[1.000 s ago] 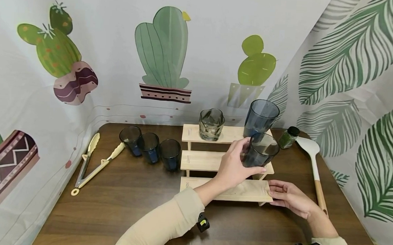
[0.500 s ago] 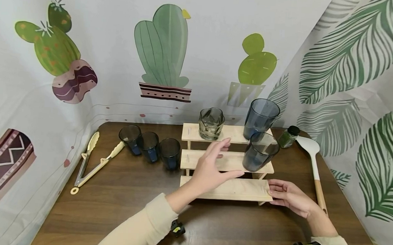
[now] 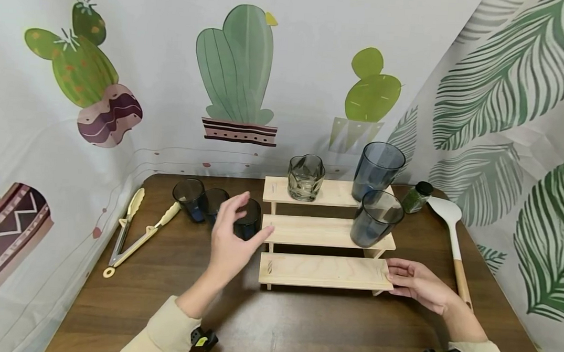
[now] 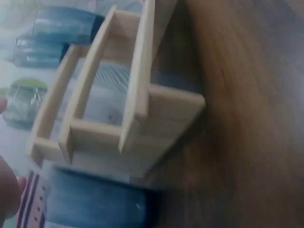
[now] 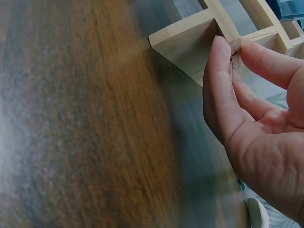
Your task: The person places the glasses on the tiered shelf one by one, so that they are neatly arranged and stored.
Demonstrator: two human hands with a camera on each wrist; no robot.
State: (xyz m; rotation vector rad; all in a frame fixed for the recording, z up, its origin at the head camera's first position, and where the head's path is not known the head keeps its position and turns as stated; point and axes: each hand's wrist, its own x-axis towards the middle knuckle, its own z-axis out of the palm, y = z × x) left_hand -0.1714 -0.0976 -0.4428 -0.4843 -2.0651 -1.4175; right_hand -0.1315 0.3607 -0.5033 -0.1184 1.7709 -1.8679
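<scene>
A three-tier wooden rack [image 3: 325, 271] stands on the table. My right hand [image 3: 421, 286] pinches the right end of its lowest step; the right wrist view shows thumb and fingers on the board edge [image 5: 223, 21]. My left hand [image 3: 229, 247], fingers spread and bent, holds nothing. It hovers before three small dark-blue glasses, partly covering the nearest glass [image 3: 248, 224] and the middle glass [image 3: 213, 199]. The far-left glass [image 3: 188, 195] is uncovered. A blue-grey glass [image 3: 376, 219] stands on the middle step, right end. On the top step are a wavy glass [image 3: 305, 178] and a tall blue glass [image 3: 378, 169].
Open tongs [image 3: 137, 243] with cream tips lie at the left. Behind the rack's right end is a black-lidded spice jar [image 3: 416, 197]. A white spatula [image 3: 452, 230] with a wooden handle lies at the right. A patterned cloth backs the table [image 3: 323, 325].
My left hand has let go of the blue-grey glass on the middle step and moved left to the small dark glasses. My right hand stays on the lowest step.
</scene>
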